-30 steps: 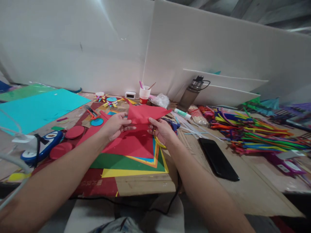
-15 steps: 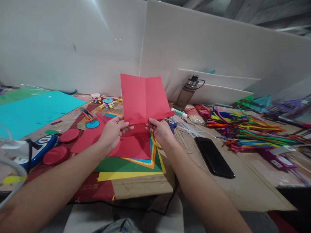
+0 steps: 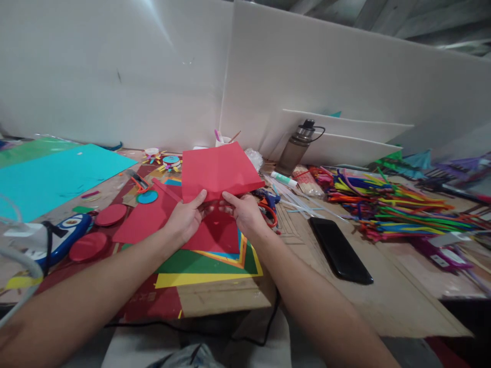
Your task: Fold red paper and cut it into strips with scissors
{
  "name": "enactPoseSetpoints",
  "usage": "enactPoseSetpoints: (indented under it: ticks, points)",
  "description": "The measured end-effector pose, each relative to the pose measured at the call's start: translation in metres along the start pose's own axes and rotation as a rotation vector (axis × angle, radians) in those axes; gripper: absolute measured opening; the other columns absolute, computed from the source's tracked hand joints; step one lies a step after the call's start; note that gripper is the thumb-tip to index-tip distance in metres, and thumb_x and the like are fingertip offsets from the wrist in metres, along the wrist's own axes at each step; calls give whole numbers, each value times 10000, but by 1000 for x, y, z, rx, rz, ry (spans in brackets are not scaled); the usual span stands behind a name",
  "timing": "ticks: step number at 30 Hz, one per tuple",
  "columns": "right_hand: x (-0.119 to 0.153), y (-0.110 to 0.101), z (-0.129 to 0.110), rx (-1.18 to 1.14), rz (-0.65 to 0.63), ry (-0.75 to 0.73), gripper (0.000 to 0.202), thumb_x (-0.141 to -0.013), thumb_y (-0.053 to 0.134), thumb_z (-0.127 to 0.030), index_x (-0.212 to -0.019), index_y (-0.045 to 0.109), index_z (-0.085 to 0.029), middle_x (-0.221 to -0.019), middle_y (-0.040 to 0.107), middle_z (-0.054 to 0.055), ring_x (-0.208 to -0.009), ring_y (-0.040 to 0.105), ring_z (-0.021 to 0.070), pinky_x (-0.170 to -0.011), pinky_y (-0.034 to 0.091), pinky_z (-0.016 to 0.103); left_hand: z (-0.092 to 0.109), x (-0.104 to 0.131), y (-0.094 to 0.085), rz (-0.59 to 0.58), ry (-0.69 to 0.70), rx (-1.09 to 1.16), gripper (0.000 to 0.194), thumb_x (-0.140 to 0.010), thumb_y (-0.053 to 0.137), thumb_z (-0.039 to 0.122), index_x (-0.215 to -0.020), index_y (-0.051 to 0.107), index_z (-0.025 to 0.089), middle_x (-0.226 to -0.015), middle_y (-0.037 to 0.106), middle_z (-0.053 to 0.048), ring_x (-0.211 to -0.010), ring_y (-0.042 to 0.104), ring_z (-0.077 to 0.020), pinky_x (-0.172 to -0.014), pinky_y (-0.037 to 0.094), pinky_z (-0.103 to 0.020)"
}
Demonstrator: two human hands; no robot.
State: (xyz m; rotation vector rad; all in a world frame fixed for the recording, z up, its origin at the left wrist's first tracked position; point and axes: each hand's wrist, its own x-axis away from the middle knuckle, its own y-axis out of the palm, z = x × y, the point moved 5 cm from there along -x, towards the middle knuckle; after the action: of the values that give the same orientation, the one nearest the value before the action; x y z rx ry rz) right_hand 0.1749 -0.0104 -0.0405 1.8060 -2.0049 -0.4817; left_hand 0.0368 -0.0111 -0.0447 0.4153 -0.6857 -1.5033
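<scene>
A creased sheet of red paper [image 3: 220, 166] is held above the table, its near edge folded over in a narrow strip. My left hand [image 3: 188, 217] pinches that near edge, thumb on top and fingers beneath. Close beside it, my right hand [image 3: 245, 212] grips the same edge in the same way. Below lies more red paper [image 3: 215, 237] on a stack of coloured sheets, with green paper [image 3: 172, 261] and yellow paper [image 3: 184, 280] showing at the bottom. Orange-handled scissors [image 3: 271, 213] stick out beside my right hand.
A black phone [image 3: 339, 250] lies on cardboard at the right, before bundled pipe cleaners [image 3: 402, 204]. Behind stand a bottle [image 3: 295, 151] and a glue stick [image 3: 284, 179]. Red discs [image 3: 89, 246] and a blue-and-white device [image 3: 69, 235] are at the left. White boards rise at the back.
The red sheet has tipped down and away, nearer to flat, uncovering a white cup behind it. Both hands have moved closer together along its near edge.
</scene>
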Motion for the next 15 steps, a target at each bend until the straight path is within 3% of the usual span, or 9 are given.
enactPoseSetpoints:
  ticks: [9,15]
  points:
    - [-6,-11,-5,6,78,-21,277,-561,819,-271,-731,644,-139,-616,639,-20,-495,551,84,-451,503,204,9,2,3,21,129,39,158,-734,751,145,-863,661,134,-821,745,-39,-692,711,-155,-653,596,-267]
    - [-4,-10,-4,24,67,-2,241,-618,801,-239,-771,652,-128,-634,657,-11,-482,560,81,-441,503,194,5,0,2,1,99,59,148,-768,708,108,-901,663,152,-849,750,-30,-702,717,-159,-665,611,-279]
